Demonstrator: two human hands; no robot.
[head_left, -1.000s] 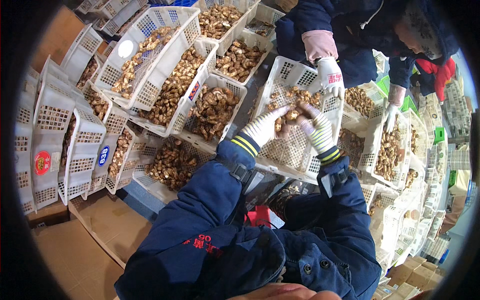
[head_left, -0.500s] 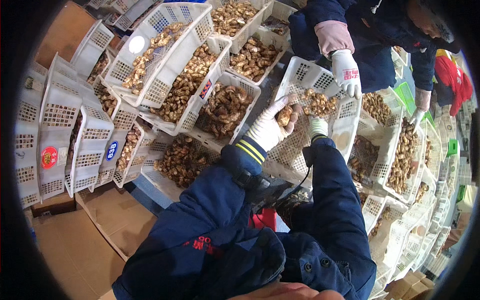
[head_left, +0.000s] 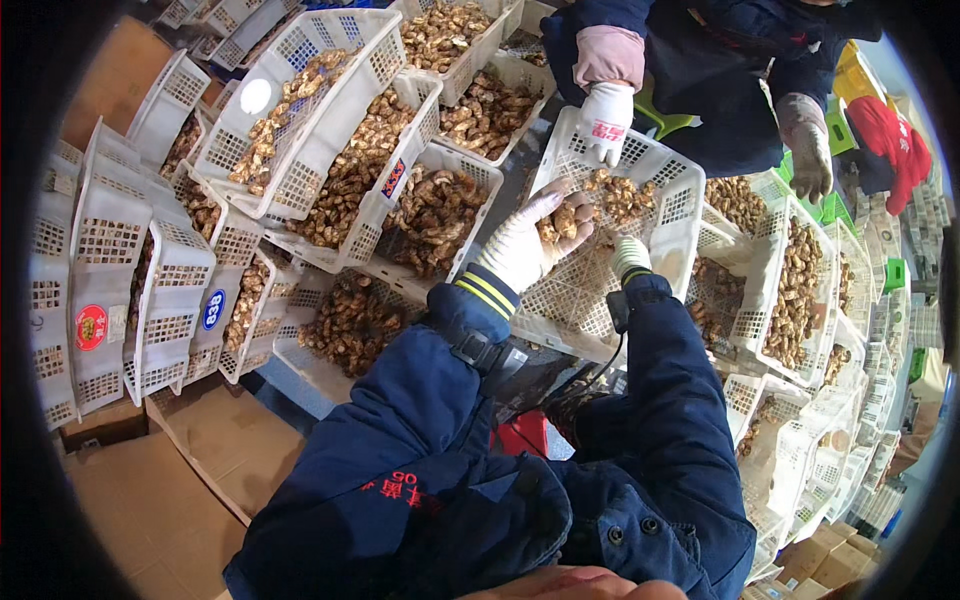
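A white plastic crate [head_left: 578, 312] with lattice sides stands tilted in front of me. Inside it, toward the far side, lies a small heap of brown, pale-mottled lumps that look like mushrooms [head_left: 622, 200]. My left hand [head_left: 522, 245], in a white glove, is above the crate's left part with its fingers curled around a few mushrooms [head_left: 564, 222]. Just below the heap is my right hand [head_left: 631, 257], also gloved; its fingertips are hidden, so I cannot tell whether it grips anything.
Crates of mushrooms [head_left: 350, 170] are packed and stacked on the left, with more crates [head_left: 795, 290] on the right. Across from me, a co-worker's gloved hand [head_left: 606, 122] reaches over the crate's far edge. Cardboard boxes [head_left: 150, 510] sit at the lower left.
The co-worker's gloved hand has moved left to the crate's far edge, and their other hand has lifted away from the right crates. More mushrooms show in my left hand. My view has shifted slightly.
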